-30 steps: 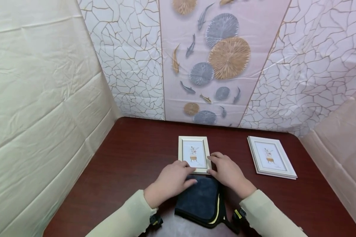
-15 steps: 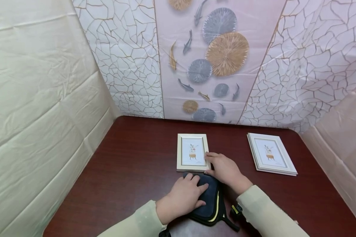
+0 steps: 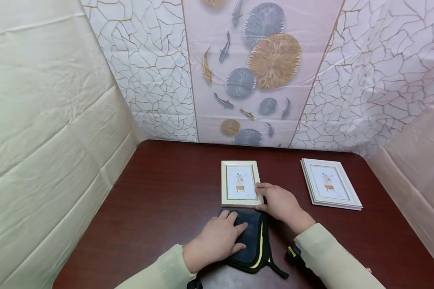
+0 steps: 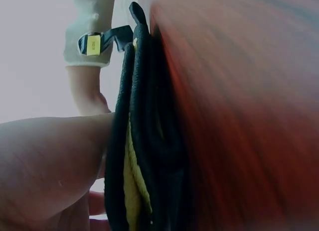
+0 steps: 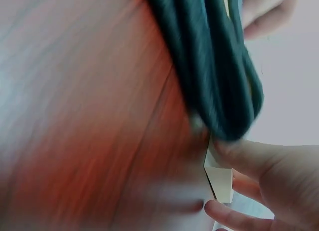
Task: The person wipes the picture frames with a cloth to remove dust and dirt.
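A folded dark blue cloth (image 3: 251,241) with black edging, a yellow inner side and a hanging loop lies near the table's front. My left hand (image 3: 217,241) rests flat on it with the fingers spread. In the left wrist view the cloth's layered edge (image 4: 132,156) shows yellow between the folds. Just beyond the cloth, a cream picture frame (image 3: 225,184) with a potted-plant print lies face up. My right hand (image 3: 282,204) pinches its near right corner, thumb at the front edge and fingers along the right side. The right wrist view shows that frame corner (image 5: 219,183) between thumb and fingers.
Farther right on the dark red table (image 3: 166,180) lies a stack of white picture frames (image 3: 308,176), the top one with a similar print. A patterned backdrop (image 3: 274,60) closes off the back, and pale cloth walls (image 3: 50,132) stand at both sides.
My left hand has come back from the frame's front edge onto the cloth. In the last half second the frame has shifted slightly right with my right hand on its corner.
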Action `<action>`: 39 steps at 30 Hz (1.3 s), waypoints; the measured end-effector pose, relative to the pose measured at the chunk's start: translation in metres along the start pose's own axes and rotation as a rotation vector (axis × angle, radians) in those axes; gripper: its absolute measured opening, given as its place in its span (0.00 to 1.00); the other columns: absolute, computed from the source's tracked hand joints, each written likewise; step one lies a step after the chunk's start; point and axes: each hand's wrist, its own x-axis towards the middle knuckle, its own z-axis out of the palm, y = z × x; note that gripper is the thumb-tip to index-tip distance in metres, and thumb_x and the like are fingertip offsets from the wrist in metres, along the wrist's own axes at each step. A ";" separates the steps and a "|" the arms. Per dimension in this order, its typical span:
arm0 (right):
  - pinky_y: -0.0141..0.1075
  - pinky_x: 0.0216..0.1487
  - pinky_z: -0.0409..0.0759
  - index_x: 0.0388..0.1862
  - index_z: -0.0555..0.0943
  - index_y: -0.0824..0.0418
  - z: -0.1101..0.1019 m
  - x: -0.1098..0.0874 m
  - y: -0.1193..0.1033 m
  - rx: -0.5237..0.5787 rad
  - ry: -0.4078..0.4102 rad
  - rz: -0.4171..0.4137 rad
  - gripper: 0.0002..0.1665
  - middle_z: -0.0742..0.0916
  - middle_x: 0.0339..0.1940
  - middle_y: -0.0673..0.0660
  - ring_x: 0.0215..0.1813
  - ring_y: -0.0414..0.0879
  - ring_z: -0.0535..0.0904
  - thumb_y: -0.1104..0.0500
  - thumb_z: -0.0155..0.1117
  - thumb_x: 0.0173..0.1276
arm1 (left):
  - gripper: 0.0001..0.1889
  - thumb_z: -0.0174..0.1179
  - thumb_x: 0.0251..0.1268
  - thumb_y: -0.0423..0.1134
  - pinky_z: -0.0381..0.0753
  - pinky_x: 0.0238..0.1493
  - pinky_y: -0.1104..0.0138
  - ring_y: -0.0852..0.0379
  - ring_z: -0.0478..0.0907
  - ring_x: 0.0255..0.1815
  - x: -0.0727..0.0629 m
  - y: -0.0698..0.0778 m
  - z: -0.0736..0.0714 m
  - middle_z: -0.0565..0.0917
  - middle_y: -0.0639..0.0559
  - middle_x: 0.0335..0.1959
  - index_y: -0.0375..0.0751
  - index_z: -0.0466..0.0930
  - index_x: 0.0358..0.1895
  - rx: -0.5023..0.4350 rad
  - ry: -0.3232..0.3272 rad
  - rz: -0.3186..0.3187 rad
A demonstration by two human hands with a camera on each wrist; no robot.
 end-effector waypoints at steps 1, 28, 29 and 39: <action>0.52 0.55 0.88 0.73 0.84 0.62 -0.001 -0.001 0.002 0.002 -0.002 0.002 0.39 0.83 0.75 0.61 0.67 0.58 0.85 0.47 0.85 0.68 | 0.31 0.60 0.78 0.72 0.87 0.45 0.62 0.52 0.77 0.62 -0.002 -0.002 -0.001 0.80 0.50 0.67 0.65 0.81 0.76 -0.006 -0.002 -0.006; 0.56 0.56 0.86 0.70 0.86 0.64 0.002 -0.021 0.026 0.041 0.022 0.010 0.36 0.84 0.74 0.62 0.68 0.60 0.84 0.49 0.85 0.68 | 0.13 0.69 0.80 0.51 0.86 0.43 0.58 0.55 0.81 0.45 -0.007 -0.033 0.002 0.85 0.54 0.46 0.56 0.92 0.59 -0.192 0.107 -0.109; 0.57 0.56 0.86 0.70 0.86 0.64 0.002 -0.021 0.026 0.044 0.022 0.010 0.36 0.84 0.74 0.62 0.68 0.60 0.84 0.49 0.85 0.68 | 0.15 0.69 0.80 0.50 0.87 0.45 0.59 0.55 0.83 0.48 -0.004 -0.030 0.001 0.86 0.53 0.49 0.56 0.91 0.63 -0.197 0.104 -0.099; 0.56 0.55 0.86 0.69 0.87 0.63 0.000 -0.022 0.024 0.048 0.043 0.018 0.36 0.84 0.73 0.61 0.66 0.60 0.85 0.49 0.86 0.67 | 0.23 0.64 0.84 0.50 0.83 0.38 0.63 0.57 0.81 0.43 0.019 -0.012 0.007 0.83 0.53 0.52 0.70 0.80 0.76 -0.175 -0.060 -0.032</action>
